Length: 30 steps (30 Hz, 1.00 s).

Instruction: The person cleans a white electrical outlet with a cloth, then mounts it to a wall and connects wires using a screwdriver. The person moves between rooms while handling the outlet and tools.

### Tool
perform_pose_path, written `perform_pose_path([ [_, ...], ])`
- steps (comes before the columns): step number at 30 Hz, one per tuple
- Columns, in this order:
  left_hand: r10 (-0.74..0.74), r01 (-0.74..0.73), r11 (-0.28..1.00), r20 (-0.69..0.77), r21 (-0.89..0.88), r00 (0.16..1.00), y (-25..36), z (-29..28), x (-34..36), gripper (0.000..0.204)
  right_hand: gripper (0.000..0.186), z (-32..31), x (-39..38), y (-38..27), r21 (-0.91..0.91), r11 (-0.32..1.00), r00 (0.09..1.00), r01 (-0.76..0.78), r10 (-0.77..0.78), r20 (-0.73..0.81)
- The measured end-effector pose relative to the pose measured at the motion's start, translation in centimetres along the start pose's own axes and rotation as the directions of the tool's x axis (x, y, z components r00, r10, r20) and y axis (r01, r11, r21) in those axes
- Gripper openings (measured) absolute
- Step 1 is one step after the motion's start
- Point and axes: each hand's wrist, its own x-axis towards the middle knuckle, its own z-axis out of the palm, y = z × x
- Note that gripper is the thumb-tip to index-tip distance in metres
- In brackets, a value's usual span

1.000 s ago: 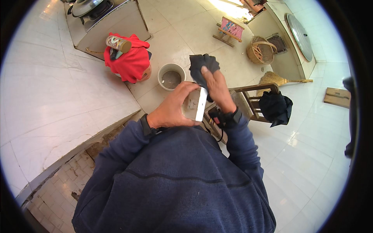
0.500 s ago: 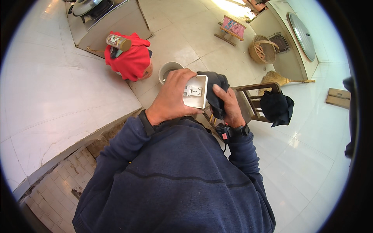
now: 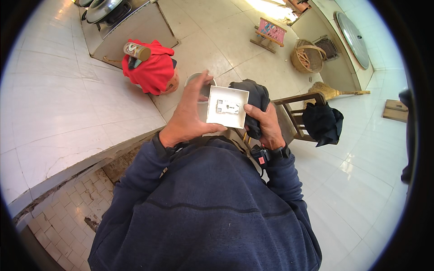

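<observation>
My right hand grips a white square wall socket at its right edge, with the thumb over the rim. Its hollow side, with a small socket part in the middle, faces up. Bunched in the same hand is a black cloth, behind and beside the socket. To the left, my left hand is open, thumb and fingers spread around the socket's left side. Its thumb lies along the lower edge, though whether it touches cannot be told. The raised fingers are slightly blurred.
Beyond my hands stands a pale bucket. A red cloth with a jar on top is at left, beside the white counter. Rightward are a wooden chair, black garment, broom and wicker basket.
My left hand has let go of the socket and spread its fingers, moving slightly left. The socket has turned to face up more squarely, and the right thumb now holds its edge.
</observation>
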Motion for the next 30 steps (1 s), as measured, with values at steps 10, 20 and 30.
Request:
perform_pose_path([
  [10, -0.163, 0.184, 0.833, 0.086, -0.522, 0.983, -1.3, 1.7, -1.9, 0.137, 0.04, 0.5, -1.3, -1.0, 0.003, 0.999, 0.999, -0.046, 0.046, 0.0],
  [20, -0.093, 0.134, 0.743, 0.097, -0.655, 0.991, -0.2, 4.0, -1.4, 0.134, 0.035, -0.3, -0.4, 0.5, 0.113, 0.979, 0.973, -0.17, 0.149, 0.176],
  [30, -0.071, 0.058, 0.989, -0.088, -0.139, 0.994, -0.7, 3.6, -0.2, 0.11, 0.045, -1.0, 0.7, 0.4, 0.069, 0.996, 0.996, -0.06, 0.055, 0.076],
])
